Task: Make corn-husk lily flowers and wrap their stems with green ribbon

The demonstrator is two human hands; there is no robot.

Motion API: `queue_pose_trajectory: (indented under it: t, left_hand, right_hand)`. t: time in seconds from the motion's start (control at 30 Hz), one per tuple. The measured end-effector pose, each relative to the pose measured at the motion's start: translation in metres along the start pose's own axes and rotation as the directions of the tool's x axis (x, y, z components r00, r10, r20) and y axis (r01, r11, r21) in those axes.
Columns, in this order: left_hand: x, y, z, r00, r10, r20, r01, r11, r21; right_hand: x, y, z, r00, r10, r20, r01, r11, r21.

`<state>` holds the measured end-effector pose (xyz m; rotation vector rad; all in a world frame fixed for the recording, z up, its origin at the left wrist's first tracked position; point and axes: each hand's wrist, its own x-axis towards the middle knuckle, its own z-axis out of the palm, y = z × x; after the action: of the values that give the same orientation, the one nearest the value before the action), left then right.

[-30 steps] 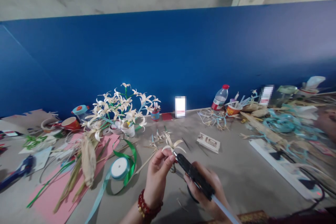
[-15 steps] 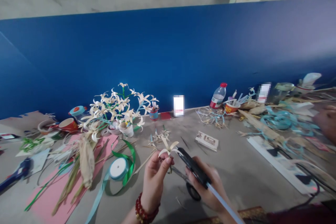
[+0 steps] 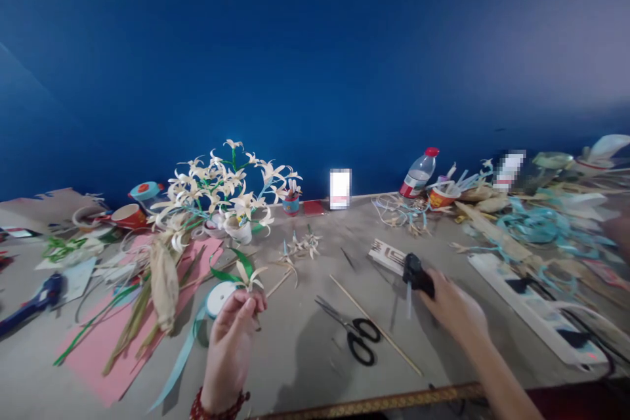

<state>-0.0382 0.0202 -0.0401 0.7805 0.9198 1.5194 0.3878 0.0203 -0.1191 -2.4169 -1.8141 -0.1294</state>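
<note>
Between the thumb and fingers of my left hand is a small cream-coloured flower with narrow curled petals. It is held upright above the table, close to a ribbon spool. My right hand grips a black glue gun, with a translucent glue stick poking out of it. The gun is beside a small white box printed with brown marks and covers part of it. Black-handled scissors and a thin stick lie between my hands.
Behind my left hand, several cream flowers stand in cups. Pink paper and a dried husk lie left. A bottle, blue ribbon and a power strip are right. A blue panel closes the back.
My left hand has moved left with the flower. My right hand has carried the glue gun right, away from the flower, and turned it. The scissors and stick are now uncovered.
</note>
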Motion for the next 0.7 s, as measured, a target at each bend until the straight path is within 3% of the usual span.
queue_pose_trajectory:
  t: [0.17,0.27,0.37,0.43,0.5,0.57,0.7]
  left_hand:
    - [0.000,0.010,-0.023,0.990,0.093,-0.110,-0.093,0.996,0.008]
    - [0.003,0.011,-0.027,0.976,0.155,-0.151,-0.155,0.988,0.011]
    - [0.003,0.002,-0.018,0.988,0.110,-0.108,-0.106,0.994,0.040]
    - [0.001,-0.007,-0.008,0.997,0.057,-0.058,-0.054,0.997,0.049]
    - [-0.001,-0.015,0.001,0.999,0.021,-0.025,-0.020,0.999,0.048]
    - [-0.003,-0.019,0.005,1.000,-0.001,-0.010,0.001,0.999,0.052]
    - [-0.002,-0.015,-0.002,0.998,0.034,-0.062,-0.030,0.997,0.065]
  right_hand:
    - [0.005,0.025,-0.006,0.987,-0.162,-0.005,0.162,0.987,-0.012]
    - [0.003,0.008,-0.033,0.969,-0.239,-0.058,0.239,0.971,-0.007]
    - [0.003,-0.054,-0.062,0.952,-0.283,-0.112,0.302,0.930,0.208]
    - [0.010,-0.110,-0.071,0.900,-0.433,-0.049,0.419,0.827,0.375]
    - [0.022,-0.163,-0.067,0.845,-0.535,0.017,0.484,0.777,0.403]
    - [0.038,-0.206,-0.054,0.831,-0.556,0.031,0.500,0.769,0.399]
    - [0.062,-0.253,-0.028,0.815,-0.576,0.068,0.503,0.760,0.411]
